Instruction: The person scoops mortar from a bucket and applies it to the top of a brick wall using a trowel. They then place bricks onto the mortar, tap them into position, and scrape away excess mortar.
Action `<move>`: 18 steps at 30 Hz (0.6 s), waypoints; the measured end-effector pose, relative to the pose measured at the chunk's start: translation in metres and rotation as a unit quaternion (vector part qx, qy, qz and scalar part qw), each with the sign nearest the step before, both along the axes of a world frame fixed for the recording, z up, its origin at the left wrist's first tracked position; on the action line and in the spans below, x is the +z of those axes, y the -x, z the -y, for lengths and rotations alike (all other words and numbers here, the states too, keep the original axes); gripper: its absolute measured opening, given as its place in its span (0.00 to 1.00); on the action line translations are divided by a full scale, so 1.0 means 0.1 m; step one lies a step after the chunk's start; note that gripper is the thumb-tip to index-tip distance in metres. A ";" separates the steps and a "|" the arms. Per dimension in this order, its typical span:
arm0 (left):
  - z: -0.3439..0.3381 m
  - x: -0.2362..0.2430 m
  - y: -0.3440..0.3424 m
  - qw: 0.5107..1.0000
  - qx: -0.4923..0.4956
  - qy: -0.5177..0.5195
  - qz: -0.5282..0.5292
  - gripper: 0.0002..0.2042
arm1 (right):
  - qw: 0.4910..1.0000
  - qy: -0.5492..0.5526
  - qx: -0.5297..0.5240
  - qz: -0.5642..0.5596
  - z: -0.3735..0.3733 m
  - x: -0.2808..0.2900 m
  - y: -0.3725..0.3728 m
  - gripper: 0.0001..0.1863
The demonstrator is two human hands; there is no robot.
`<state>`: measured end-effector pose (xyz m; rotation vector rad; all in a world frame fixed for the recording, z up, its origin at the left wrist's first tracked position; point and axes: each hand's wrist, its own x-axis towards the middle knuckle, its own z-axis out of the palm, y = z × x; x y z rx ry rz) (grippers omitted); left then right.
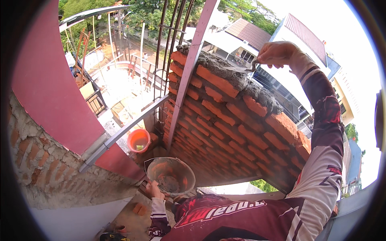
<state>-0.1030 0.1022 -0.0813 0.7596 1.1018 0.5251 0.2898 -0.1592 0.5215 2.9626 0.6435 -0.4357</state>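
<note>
My right hand (278, 53) is raised at the top of the brick wall (229, 116), its fingers closed on a trowel. The trowel's thin blade (238, 69) lies level against the grey mortar (219, 64) along the wall's top; its handle is mostly hidden by my fingers. Low on the left, my left hand (155, 190) grips the rim of a mortar-stained bucket (188, 176) with a wire handle. The bucket is tilted so its inside shows, with some grey mortar at the bottom.
A metal post (188, 76) stands against the wall's left end, crossed by a slanting grey bar (124, 134). Behind are upright rebars (173, 36). An orange bucket (138, 139) sits beyond the bar. Loose brick pieces (140, 209) lie below my left hand. Past the wall are roofs far below.
</note>
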 end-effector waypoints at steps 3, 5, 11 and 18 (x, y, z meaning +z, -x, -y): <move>0.02 0.06 -0.04 1.000 -0.013 -0.011 -0.007 0.08 | 0.999 -0.007 -0.032 0.008 0.16 0.07 0.16 0.16; 0.05 0.11 -0.05 1.000 -0.020 0.008 -0.004 0.09 | 0.996 -0.013 -0.079 -0.037 0.23 0.10 0.24 0.16; 0.12 0.17 -0.12 0.997 -0.071 -0.011 -0.015 0.11 | 0.995 0.025 -0.095 0.004 0.52 0.10 0.59 0.14; 0.15 -0.08 -0.22 0.993 -0.114 0.000 0.031 0.09 | 0.989 0.071 -0.126 -0.003 0.87 0.10 0.89 0.18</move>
